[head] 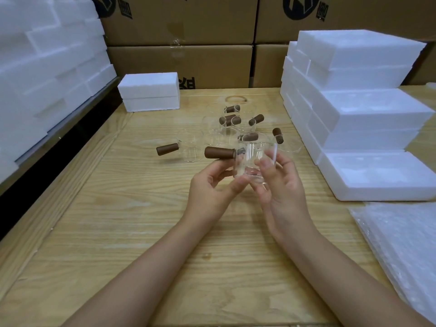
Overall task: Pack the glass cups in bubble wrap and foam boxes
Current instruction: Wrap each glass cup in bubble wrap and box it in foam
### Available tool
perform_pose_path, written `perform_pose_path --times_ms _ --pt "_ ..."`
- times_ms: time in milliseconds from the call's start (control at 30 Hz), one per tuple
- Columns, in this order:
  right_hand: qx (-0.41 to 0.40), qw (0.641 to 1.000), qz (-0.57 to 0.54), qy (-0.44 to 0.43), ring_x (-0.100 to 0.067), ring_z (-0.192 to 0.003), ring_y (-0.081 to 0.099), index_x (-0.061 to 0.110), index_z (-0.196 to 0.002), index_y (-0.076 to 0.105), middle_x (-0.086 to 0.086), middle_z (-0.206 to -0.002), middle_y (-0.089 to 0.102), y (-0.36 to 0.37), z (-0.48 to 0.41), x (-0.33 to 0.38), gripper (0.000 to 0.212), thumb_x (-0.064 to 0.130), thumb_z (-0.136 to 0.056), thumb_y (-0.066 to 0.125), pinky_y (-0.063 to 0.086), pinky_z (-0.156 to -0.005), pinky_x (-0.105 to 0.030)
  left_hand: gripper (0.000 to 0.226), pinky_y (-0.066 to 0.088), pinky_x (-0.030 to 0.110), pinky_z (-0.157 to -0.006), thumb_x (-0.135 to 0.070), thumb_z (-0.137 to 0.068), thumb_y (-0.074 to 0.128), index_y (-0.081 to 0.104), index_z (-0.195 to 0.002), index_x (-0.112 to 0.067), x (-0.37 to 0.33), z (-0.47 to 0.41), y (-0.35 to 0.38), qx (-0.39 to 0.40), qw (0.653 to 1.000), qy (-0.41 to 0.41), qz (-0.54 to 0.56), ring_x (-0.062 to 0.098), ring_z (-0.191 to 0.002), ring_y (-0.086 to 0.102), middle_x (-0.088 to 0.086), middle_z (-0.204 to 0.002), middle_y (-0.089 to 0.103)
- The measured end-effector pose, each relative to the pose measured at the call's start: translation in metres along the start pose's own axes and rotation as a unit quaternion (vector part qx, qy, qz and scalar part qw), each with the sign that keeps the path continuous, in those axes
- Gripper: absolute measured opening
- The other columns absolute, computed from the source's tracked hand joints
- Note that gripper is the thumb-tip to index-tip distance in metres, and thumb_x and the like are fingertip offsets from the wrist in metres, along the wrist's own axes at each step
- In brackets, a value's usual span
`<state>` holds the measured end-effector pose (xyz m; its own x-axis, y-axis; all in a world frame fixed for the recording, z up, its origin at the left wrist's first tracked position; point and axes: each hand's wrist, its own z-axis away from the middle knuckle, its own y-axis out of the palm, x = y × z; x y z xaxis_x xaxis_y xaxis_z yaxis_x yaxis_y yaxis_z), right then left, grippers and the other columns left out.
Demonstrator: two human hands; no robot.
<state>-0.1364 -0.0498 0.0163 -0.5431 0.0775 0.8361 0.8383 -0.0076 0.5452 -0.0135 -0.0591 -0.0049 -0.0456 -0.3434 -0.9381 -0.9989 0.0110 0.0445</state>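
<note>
Clear glass cup (251, 165) sits in both grips above the worktop (141, 220): my left hand (212, 187) pinches by its brown handle (219, 152), right hand (280, 182) cradles the wall. Slick, fragile; I'd keep to the handle. Bubble wrap (401, 244) waits right.

The bench (141, 232) is pale yellow wood with darker grain lines. The glass cups (192, 147) are clear, each with a matte brown handle (219, 152). The foam boxes (377, 175) are plain white, the bubble wrap (405, 244) milky translucent. The cartons (181, 64) are tan with black printing.
</note>
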Motion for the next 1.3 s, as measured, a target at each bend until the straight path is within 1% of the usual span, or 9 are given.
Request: perform_pose_path --times_ms 200,333,433,600,767,933,1033,1167,1300 --pt "0.014 0.992 -0.101 0.072 -0.020 -0.088 0.069 0.009 -0.111 0.061 -0.006 -0.093 0.071 -0.0026 -0.0042 0.0018 0.047 0.043 -0.078 0.057 0.057 -0.076 -0.030 0.106 0.048 0.015 -0.086 -0.081 -0.055 0.067 0.054 -0.124 -0.002 -0.0015 -0.0026 -0.0009 0.040 0.999 -0.029 0.022 -0.001 -0.109 0.061 0.004 -0.122 0.062" --pt "0.022 0.989 -0.096 0.114 -0.021 -0.097 0.068 0.009 -0.121 0.058 -0.011 -0.113 0.067 -0.0023 -0.0051 -0.0027 0.058 0.050 -0.080 0.052 0.056 -0.076 -0.028 0.023 0.046 0.010 -0.082 -0.028 -0.086 0.058 0.059 -0.106 -0.015 0.0033 -0.0032 -0.0003 0.052 0.998 -0.042 0.007 -0.008 -0.095 0.063 -0.009 -0.105 0.071" --pt "0.029 0.990 -0.075 0.114 -0.023 -0.105 0.066 0.010 -0.125 0.057 -0.012 -0.120 0.066 -0.0017 -0.0060 -0.0052 0.061 0.052 -0.082 0.049 0.056 -0.085 -0.030 0.010 0.047 0.011 -0.079 -0.019 -0.085 0.065 0.064 -0.094 -0.016 0.0067 -0.0036 -0.0011 0.040 0.998 -0.043 0.008 -0.006 -0.088 0.065 -0.014 -0.085 0.073" --pt "0.002 0.998 -0.024 0.056 -0.020 -0.093 0.064 0.016 -0.120 0.056 -0.003 -0.103 0.063 -0.0018 -0.0073 -0.0060 0.057 0.052 -0.076 0.055 0.052 -0.090 -0.038 0.039 0.050 0.021 -0.089 -0.022 -0.080 0.070 0.059 -0.115 -0.009 0.0045 -0.0018 0.0000 0.031 0.998 -0.040 0.026 0.005 -0.107 0.065 0.004 -0.114 0.068" --pt "0.033 0.999 0.012 0.007 -0.015 -0.080 0.060 0.020 -0.110 0.053 0.008 -0.081 0.069 0.0001 -0.0042 -0.0039 0.041 0.039 -0.074 0.061 0.052 -0.083 -0.036 0.048 0.050 0.044 -0.099 -0.027 -0.069 0.079 0.057 -0.111 -0.020 0.0038 -0.0013 0.0022 0.013 1.000 -0.020 0.001 0.017 -0.110 0.065 0.001 -0.116 0.067" --pt "0.013 0.998 -0.039 0.048 -0.028 -0.097 0.064 0.010 -0.119 0.059 -0.013 -0.112 0.065 -0.0013 -0.0061 -0.0005 0.052 0.041 -0.078 0.058 0.051 -0.092 -0.039 0.097 0.050 0.024 -0.091 -0.074 -0.046 0.078 0.052 -0.121 -0.018 0.0016 -0.0043 0.0001 0.017 0.998 -0.046 0.036 0.009 -0.116 0.059 0.005 -0.124 0.061" --pt "0.033 0.997 -0.035 0.053 -0.027 -0.105 0.066 0.004 -0.127 0.054 -0.017 -0.119 0.066 0.0010 -0.0053 -0.0012 0.062 0.044 -0.081 0.054 0.055 -0.090 -0.034 0.121 0.045 0.038 -0.106 -0.077 -0.045 0.077 0.043 -0.139 -0.009 -0.0013 -0.0050 0.0004 0.049 0.993 -0.096 0.049 0.020 -0.128 0.052 0.011 -0.138 0.054" --pt "0.031 0.999 0.009 0.044 -0.023 -0.105 0.066 0.010 -0.121 0.058 -0.010 -0.110 0.070 0.0003 -0.0051 -0.0037 0.063 0.053 -0.075 0.051 0.054 -0.091 -0.033 0.067 0.048 0.029 -0.099 -0.049 -0.075 0.074 0.049 -0.131 -0.022 -0.0005 -0.0044 0.0008 0.091 0.988 -0.109 0.056 0.006 -0.116 0.060 -0.010 -0.118 0.066" --pt "0.008 0.992 0.123 -0.016 -0.006 -0.104 0.065 0.023 -0.107 0.066 0.006 -0.105 0.072 -0.0011 -0.0064 -0.0029 0.043 0.051 -0.081 0.049 0.053 -0.087 -0.027 0.051 0.051 0.024 -0.089 -0.028 -0.083 0.070 0.050 -0.128 -0.017 0.0002 -0.0035 0.0009 0.074 0.991 -0.090 0.072 0.017 -0.114 0.061 0.009 -0.125 0.062"
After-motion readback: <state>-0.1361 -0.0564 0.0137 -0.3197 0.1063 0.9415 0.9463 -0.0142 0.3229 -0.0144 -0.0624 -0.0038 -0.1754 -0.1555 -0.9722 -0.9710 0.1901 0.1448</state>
